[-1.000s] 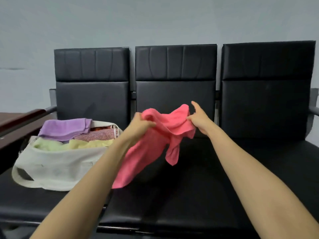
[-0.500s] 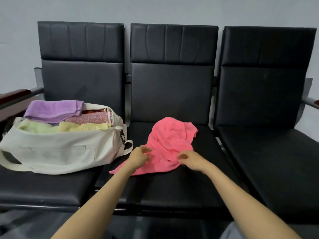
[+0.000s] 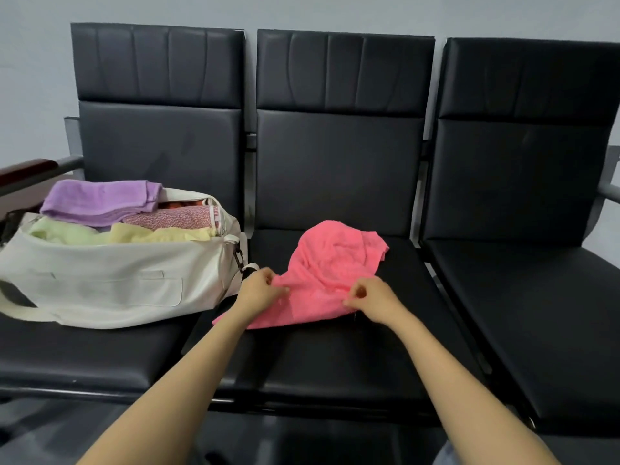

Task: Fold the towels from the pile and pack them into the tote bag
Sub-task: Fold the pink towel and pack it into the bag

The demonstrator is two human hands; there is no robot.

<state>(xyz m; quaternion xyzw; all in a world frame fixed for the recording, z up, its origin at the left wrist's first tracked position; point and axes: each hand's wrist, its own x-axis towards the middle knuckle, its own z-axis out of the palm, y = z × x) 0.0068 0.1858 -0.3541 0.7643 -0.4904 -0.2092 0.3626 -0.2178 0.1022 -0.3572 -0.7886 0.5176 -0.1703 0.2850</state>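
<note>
Pink towel (image 3: 335, 266) is laid crumpled on the middle seat (image 3: 335, 357), far corner bunched toward the right and a near-left tail spread out toward the tote bag (image 3: 110, 286). It is pinched at the near edge by both hands, which are set apart: a raised fold is gripped between thumb and fingers of the left hand (image 3: 260, 290), and the near-right edge by the right hand (image 3: 372, 298). Step in hand is judged to be flattening before the first fold. To do it well, the two near corners should be found and gripped rather than mid-edge folds, the cloth pulled taut sideways and drawn toward the near seat edge so the far wrinkles are taken out. Only then should it be folded in half, edges matched. Terry cloth is expected to drag on the seat padding, so a slight lift may be needed. The tote bag sits just left on the left seat, open and nearly full: purple towel (image 3: 100, 201) on top at the far left, patterned towel (image 3: 174, 218) to its right, pale green towel (image 3: 63, 233) and yellow towel (image 3: 161, 234) along the near rim. Little room is left, so a compact fold is advised. Versus one second ago: the towel was held up in the air, bunched between the hands; it has since been dropped onto the seat. Versus half a second ago: layout and grips are largely unchanged.
</note>
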